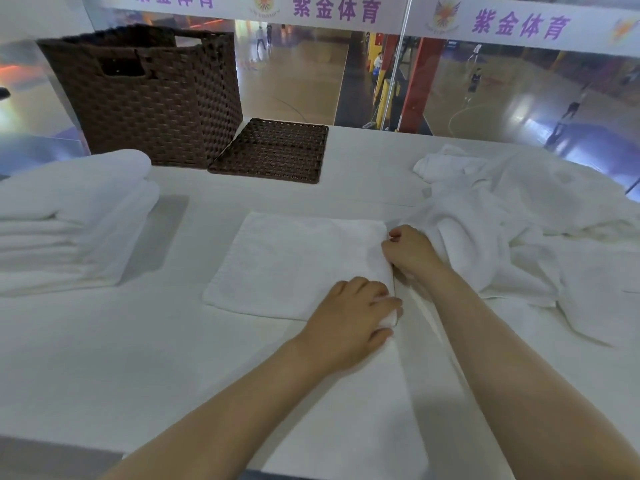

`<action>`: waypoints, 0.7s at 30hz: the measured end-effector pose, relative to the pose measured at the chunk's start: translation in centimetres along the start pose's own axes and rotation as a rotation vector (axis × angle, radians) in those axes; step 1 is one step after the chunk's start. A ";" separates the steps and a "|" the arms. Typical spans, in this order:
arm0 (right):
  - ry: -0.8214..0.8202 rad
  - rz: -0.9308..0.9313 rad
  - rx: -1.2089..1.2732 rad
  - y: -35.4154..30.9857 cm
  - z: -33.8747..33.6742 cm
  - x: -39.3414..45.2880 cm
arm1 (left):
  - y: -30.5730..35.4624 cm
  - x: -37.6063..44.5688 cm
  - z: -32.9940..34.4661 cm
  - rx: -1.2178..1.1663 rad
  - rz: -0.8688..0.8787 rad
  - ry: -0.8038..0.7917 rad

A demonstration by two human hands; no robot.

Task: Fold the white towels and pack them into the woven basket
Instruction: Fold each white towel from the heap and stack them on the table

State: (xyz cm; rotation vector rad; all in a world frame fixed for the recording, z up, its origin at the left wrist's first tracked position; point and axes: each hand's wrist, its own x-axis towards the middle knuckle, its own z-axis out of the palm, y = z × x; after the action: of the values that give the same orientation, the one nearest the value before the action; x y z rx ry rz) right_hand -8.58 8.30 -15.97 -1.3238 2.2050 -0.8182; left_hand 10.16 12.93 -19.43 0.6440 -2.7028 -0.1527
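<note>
A white towel (294,265) lies partly folded in the middle of the white table, with its near end hanging toward me. My left hand (349,320) grips its right edge at the near corner of the folded part. My right hand (407,251) pinches the same edge farther back. A stack of folded white towels (69,220) rests at the left. A heap of unfolded white towels (519,230) lies at the right. The dark brown woven basket (145,98) stands at the back left, its inside hidden.
The basket's flat woven lid (273,150) lies beside it on the table (104,341). A glass wall (450,81) runs behind the table, with a sports hall and people beyond it. The table's near edge is at the bottom left.
</note>
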 end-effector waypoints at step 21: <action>-0.324 0.174 -0.110 -7.0 -3.1 3.4 | 1.5 2.3 -2.9 -0.049 -0.177 0.188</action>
State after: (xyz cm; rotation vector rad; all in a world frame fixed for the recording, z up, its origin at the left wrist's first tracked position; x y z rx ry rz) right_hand -7.61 3.53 -9.18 -1.1965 2.0911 -0.3911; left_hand 8.67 13.19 -15.76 0.8387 -2.4538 -0.1926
